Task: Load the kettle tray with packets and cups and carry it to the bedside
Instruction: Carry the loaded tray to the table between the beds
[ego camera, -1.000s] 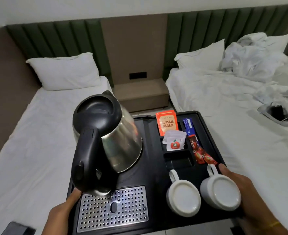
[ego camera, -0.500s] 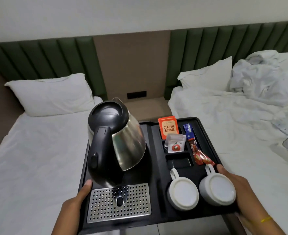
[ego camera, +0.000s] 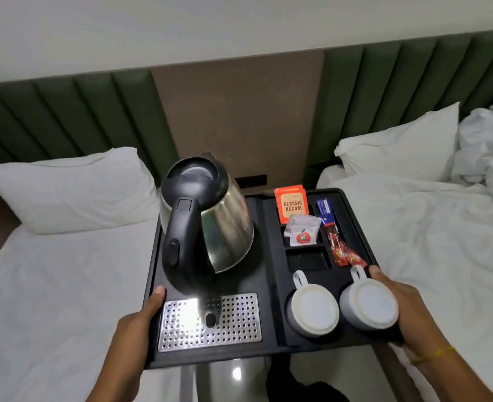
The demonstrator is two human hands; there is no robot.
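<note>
I've brought the tray nearer the headboard; my left hand and right hand stay clamped on its sides, the fingers underneath probably curled, kettle upright.

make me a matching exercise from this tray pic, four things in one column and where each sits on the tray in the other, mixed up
Things:
1. kettle
2. orange tea box
3. cups
4. perforated metal grate

Places on the tray:
A. near right, upside down, side by side
B. near left, in front of the kettle
C. far left, handle toward the person
D. far right section, standing in the rearmost compartment

Pairs: 1-C, 2-D, 3-A, 4-B
</note>
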